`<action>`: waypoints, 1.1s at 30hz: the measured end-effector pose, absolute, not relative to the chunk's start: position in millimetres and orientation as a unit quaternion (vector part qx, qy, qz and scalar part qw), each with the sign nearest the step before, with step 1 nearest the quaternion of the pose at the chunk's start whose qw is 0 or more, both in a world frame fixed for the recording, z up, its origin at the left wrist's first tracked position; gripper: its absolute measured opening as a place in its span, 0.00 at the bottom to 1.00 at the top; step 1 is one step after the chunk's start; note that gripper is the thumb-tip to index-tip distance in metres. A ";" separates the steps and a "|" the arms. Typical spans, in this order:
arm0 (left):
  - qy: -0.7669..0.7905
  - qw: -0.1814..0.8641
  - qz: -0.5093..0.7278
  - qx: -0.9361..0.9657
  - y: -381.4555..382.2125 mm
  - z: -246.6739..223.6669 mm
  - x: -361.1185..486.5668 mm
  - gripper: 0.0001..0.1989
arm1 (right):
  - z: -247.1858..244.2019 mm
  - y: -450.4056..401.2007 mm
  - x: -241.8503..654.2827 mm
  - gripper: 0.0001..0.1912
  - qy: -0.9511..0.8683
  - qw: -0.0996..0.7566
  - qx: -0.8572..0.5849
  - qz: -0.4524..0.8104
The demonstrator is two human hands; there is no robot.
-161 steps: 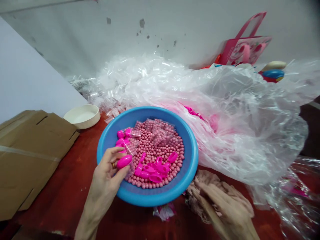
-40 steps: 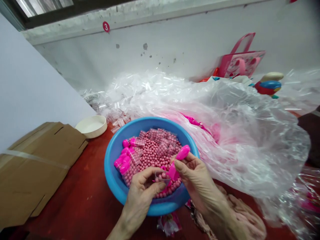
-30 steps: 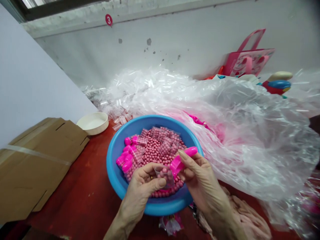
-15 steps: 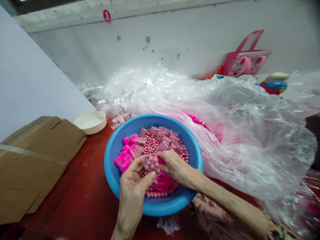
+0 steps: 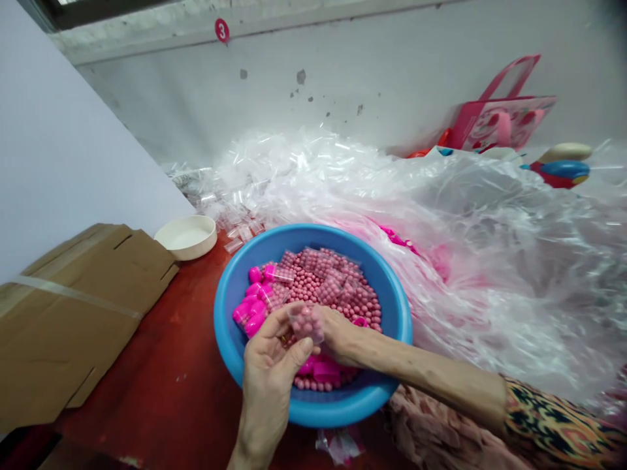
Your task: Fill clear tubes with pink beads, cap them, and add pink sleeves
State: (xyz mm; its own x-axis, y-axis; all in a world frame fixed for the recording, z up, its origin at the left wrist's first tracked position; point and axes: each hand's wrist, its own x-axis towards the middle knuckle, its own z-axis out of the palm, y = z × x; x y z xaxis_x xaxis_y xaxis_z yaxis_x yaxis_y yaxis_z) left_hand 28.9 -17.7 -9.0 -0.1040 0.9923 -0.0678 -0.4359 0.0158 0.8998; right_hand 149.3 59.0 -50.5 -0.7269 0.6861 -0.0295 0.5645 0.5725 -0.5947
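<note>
Clear plastic bag point(image 5: 316, 333) of pink beads point(image 5: 304, 322) is hanging pinched between the left hand point(image 5: 268, 385) and right hand point(image 5: 337, 336), both nearly closed, over the blue plastic basin point(image 5: 392, 365); it is handling light, soft and slippery, best gripped by its flat upper edge.

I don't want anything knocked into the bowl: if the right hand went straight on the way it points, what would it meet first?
The small clear bag of pink beads, held in the left hand. The right hand seems to be touching it already, though depth is unclear.
</note>
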 end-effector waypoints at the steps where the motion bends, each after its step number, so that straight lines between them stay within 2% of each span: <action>1: 0.418 0.568 0.618 0.348 -18.4 -9.2 29.0 0.15 | -46.6 59.6 151.4 0.12 -0.870 0.112 -0.364 0.314; 4: 0.422 0.550 0.621 0.367 -19.2 -9.8 28.6 0.12 | -34.3 61.8 156.6 0.18 -0.829 0.149 -0.390 0.373; 9: 0.390 0.600 0.619 0.323 -15.7 -7.0 27.1 0.13 | -17.2 60.4 164.7 0.23 -0.751 0.232 -0.415 0.459; 13: 0.392 0.595 0.632 0.304 -14.1 -4.3 28.6 0.12 | 3.8 52.5 174.6 0.21 -0.684 0.288 -0.445 0.502; 18: 0.400 0.604 0.615 0.311 -13.2 -4.4 29.6 0.13 | 34.5 41.8 179.5 0.13 -0.594 0.403 -0.440 0.540; 22: 0.399 0.628 0.585 0.324 -11.7 -4.3 28.9 0.13 | 40.6 35.6 171.6 0.11 -0.620 0.458 -0.399 0.497; 30: 0.423 0.613 0.564 0.357 -13.5 -5.7 29.4 0.11 | 32.7 39.0 168.0 0.13 -0.797 0.390 -0.336 0.316; 33: 0.429 0.613 0.559 0.359 -14.9 -7.5 29.0 0.11 | 32.2 41.2 172.0 0.12 -0.803 0.368 -0.309 0.353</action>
State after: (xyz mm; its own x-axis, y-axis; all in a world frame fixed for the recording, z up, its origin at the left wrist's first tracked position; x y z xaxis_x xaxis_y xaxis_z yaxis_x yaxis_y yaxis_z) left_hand 29.0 -14.9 -7.5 0.0086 0.9922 -0.1240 -0.3767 0.1181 0.9188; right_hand 172.0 41.2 32.2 -0.5383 0.7564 0.3716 0.2372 0.5591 -0.7944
